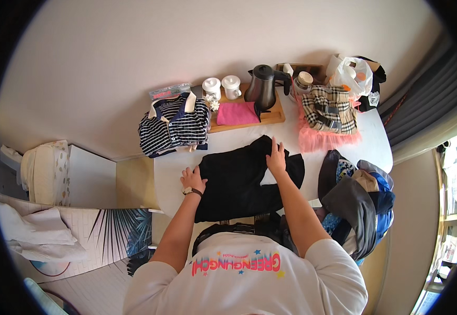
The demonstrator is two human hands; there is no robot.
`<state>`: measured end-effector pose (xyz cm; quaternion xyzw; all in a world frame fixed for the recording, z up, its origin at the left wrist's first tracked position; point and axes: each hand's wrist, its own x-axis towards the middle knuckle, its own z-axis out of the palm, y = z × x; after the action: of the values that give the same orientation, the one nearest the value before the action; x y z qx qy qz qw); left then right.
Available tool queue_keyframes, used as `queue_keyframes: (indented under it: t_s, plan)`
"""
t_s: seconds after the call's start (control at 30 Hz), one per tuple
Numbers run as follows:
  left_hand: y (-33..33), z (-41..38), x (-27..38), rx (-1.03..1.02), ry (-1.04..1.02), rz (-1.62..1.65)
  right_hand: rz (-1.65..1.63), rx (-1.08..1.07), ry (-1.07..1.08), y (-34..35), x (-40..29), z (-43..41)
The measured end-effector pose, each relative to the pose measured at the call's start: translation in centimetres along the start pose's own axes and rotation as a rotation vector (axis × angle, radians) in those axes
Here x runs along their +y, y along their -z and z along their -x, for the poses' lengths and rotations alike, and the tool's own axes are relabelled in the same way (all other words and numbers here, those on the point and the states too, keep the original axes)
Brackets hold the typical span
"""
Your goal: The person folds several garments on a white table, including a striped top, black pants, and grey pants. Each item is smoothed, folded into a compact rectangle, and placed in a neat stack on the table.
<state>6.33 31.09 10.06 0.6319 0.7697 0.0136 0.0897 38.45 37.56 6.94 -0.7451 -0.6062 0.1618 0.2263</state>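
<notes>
A black garment (236, 183), apparently a short-sleeved top, is spread sideways on the white table (169, 177) before me. Its near edge reaches the table's front. My left hand (193, 181), with a watch on the wrist, rests at the garment's left edge, fingers apart. Farther right, my right hand (277, 159) lies with spread fingers on the cloth near its upper right part. White tabletop shows through a gap beside that wrist. Neither hand grips the fabric.
Folded striped clothes (175, 126) are stacked at the back left. Behind are a wooden tray (248, 126), a pink cloth (237, 113), lidded white mugs (212, 87) and an electric kettle (262, 88). Rightward sit a folded plaid garment (331, 110) and a heap of clothes (356, 204) overhanging the edge.
</notes>
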Motion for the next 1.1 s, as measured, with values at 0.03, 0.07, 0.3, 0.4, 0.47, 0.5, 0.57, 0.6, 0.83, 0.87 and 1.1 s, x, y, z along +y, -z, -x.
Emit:
queue_keyframes:
  t_s: [0.03,0.07,0.3,0.4,0.47,0.5,0.57,0.6,0.83,0.87,1.1]
  plan:
    - [-0.9,-0.6,-0.7,-0.029,-0.026,-0.013,0.046,-0.060,-0.077,-0.1,-0.2,-0.8]
    - [-2.0,-1.1,-1.4,0.044,-0.053,-0.049,0.124,-0.196,-0.156,0.0,-0.2,-1.6]
    - [-2.3,-5.8,-6.2,0.057,0.344,1.199,-0.031,0.009,-0.048,2.5,1.9,-5.4]
    - [-0.8,-6.2,-7.4,0.177,0.186,1.628,-0.135,0.252,0.093,6.0,1.4,-5.9]
    - [0.0,-4.3,-7.7,0.209,0.079,1.674,-0.154,0.350,0.134,8.3,0.3,-4.3]
    - [0.2,-3.1,-7.6,0.214,0.070,1.731,-0.141,0.411,0.162,9.0,0.9,-3.1]
    - [-0.7,-0.4,-8.4,0.173,0.068,1.590,-0.037,0.468,0.181,9.8,1.7,0.7]
    - [-1.4,0.9,-8.7,0.147,0.064,1.522,-0.054,0.450,0.119,9.4,3.0,2.8]
    - [-6.6,3.8,-10.1,-0.073,0.289,1.507,0.350,0.287,-0.065,5.3,11.6,11.0]
    - [-5.7,3.2,-8.3,-0.057,0.413,1.483,0.357,0.328,-0.083,5.1,11.5,11.2]
    - [-5.5,1.0,-7.9,-0.214,0.478,1.174,0.168,-0.148,0.549,5.8,1.0,11.0]
